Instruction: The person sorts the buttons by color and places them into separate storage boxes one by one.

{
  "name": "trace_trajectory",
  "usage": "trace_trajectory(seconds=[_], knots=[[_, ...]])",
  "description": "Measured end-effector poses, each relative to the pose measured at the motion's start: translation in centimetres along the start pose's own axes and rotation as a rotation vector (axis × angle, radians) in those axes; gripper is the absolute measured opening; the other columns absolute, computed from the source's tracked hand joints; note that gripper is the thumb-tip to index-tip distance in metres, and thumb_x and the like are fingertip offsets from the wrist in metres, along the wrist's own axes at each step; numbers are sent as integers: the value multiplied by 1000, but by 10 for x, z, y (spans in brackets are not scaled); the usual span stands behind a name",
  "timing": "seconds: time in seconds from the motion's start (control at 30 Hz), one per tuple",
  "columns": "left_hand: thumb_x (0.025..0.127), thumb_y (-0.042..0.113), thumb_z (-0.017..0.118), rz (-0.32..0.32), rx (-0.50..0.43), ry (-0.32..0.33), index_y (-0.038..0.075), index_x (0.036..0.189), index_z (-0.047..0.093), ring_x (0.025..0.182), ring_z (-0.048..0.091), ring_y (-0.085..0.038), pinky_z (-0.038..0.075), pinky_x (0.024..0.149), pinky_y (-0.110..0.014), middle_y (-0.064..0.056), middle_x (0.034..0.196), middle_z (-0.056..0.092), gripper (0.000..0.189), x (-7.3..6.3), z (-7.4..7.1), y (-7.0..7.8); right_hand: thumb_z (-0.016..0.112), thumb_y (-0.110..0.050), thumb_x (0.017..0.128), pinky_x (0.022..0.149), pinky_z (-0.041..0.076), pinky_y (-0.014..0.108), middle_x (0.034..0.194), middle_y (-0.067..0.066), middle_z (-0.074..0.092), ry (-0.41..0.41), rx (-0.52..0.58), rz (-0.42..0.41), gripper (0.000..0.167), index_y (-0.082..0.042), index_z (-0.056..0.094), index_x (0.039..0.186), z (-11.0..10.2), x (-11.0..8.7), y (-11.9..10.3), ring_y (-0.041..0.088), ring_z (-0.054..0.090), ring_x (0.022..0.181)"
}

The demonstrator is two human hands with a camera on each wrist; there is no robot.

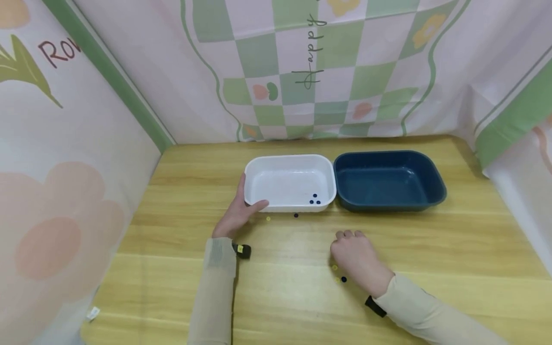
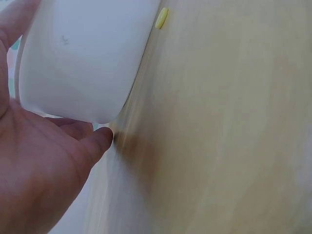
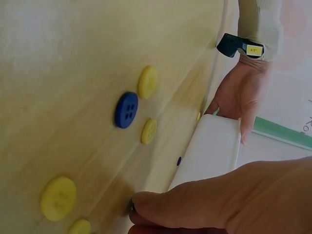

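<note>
My left hand [image 1: 235,214] grips the left end of a white plastic basin [image 1: 280,179], thumb over the near rim and fingers against its outer side. Inside the basin lie three dark blue buttons [image 1: 315,195] toward the right. My right hand [image 1: 357,258] is low over the table with its fingers curled down. In the right wrist view, thumb and finger pinch a small dark button [image 3: 132,205], mostly hidden by the thumb. Beside that hand, a blue four-hole button [image 3: 126,110] and several yellow buttons [image 3: 58,198] lie on the wood.
A dark blue basin [image 1: 388,184] stands against the white one's right side. Just in front of the white basin lie a yellow button [image 1: 268,218] and a dark blue button [image 1: 296,215]. Printed curtains [image 1: 297,72] hang behind the wooden table [image 1: 181,191].
</note>
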State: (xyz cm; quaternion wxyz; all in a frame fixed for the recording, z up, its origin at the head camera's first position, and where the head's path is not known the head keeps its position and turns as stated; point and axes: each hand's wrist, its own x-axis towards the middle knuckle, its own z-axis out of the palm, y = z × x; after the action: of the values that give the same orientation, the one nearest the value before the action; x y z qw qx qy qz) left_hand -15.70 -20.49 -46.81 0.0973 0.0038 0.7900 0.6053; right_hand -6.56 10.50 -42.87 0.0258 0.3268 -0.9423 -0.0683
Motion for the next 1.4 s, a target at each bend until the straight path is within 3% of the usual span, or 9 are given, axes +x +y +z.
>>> trace_trajectory(seconds=[0.3, 0.37, 0.43, 0.53, 0.67, 0.77, 0.87, 1.03, 1.4], knots=[[87, 30, 74, -28, 21, -41, 29, 155, -15, 142, 22, -32, 18, 115, -48, -14, 162, 4, 111, -8, -2, 26, 74, -4, 68, 57, 43, 37, 68, 6, 56, 89, -49, -2, 10, -8, 66, 64, 3, 1, 3, 23, 53, 61], [88, 28, 73, -26, 16, -52, 27, 155, -14, 142, 23, -33, 19, 115, -48, -15, 162, 5, 110, -12, -2, 33, 74, -7, 72, 55, 41, 35, 66, 3, 56, 91, 27, 27, 12, -10, 65, 64, 1, 2, 5, 20, 53, 60], [88, 29, 73, -29, 26, -55, 28, 155, -15, 141, 24, -33, 19, 115, -48, -14, 162, 5, 110, -13, -2, 34, 74, -12, 78, 54, 41, 33, 67, -3, 57, 62, 218, 63, 12, -14, 68, 68, -4, 4, 7, 15, 52, 59], [88, 29, 73, -27, 31, -51, 27, 155, -15, 140, 26, -35, 21, 114, -49, -16, 161, 6, 110, -14, -3, 36, 71, -21, 87, 54, 43, 29, 71, -7, 61, -27, 680, 144, 10, -17, 73, 78, -14, 9, 14, 10, 53, 60], [88, 29, 73, -37, 23, -41, 28, 155, -14, 141, 26, -34, 21, 114, -49, -15, 161, 6, 110, -14, -2, 36, 69, -31, 90, 57, 45, 26, 74, 3, 63, -137, 1256, 301, 24, -8, 75, 92, -23, 17, 29, 15, 54, 65], [88, 29, 74, -32, 18, -43, 28, 155, -13, 141, 26, -33, 21, 114, -48, -13, 162, 6, 110, -14, -2, 35, 70, -33, 90, 55, 41, 27, 66, 6, 52, -154, 1535, 395, 32, -1, 73, 96, -25, 21, 39, 17, 47, 62], [88, 30, 73, -33, 31, -46, 29, 155, -14, 141, 25, -33, 21, 114, -48, -13, 162, 5, 110, -14, -2, 34, 70, -32, 90, 54, 35, 27, 61, 1, 40, -143, 1701, 454, 31, -2, 71, 97, -25, 22, 46, 15, 39, 56], [88, 33, 72, -54, 52, -44, 30, 154, -15, 142, 22, -33, 20, 114, -49, -13, 162, 2, 110, -16, -3, 35, 67, -33, 93, 54, 30, 27, 60, -2, 33, -107, 1795, 468, 28, -6, 71, 100, -25, 24, 53, 14, 33, 55], [89, 29, 72, -74, 23, -47, 30, 154, -15, 143, 20, -32, 19, 115, -46, -13, 162, 1, 109, -16, -1, 35, 68, -37, 91, 55, 32, 25, 62, -3, 36, -46, 1835, 503, 33, -6, 70, 100, -31, 33, 57, 13, 36, 57]])
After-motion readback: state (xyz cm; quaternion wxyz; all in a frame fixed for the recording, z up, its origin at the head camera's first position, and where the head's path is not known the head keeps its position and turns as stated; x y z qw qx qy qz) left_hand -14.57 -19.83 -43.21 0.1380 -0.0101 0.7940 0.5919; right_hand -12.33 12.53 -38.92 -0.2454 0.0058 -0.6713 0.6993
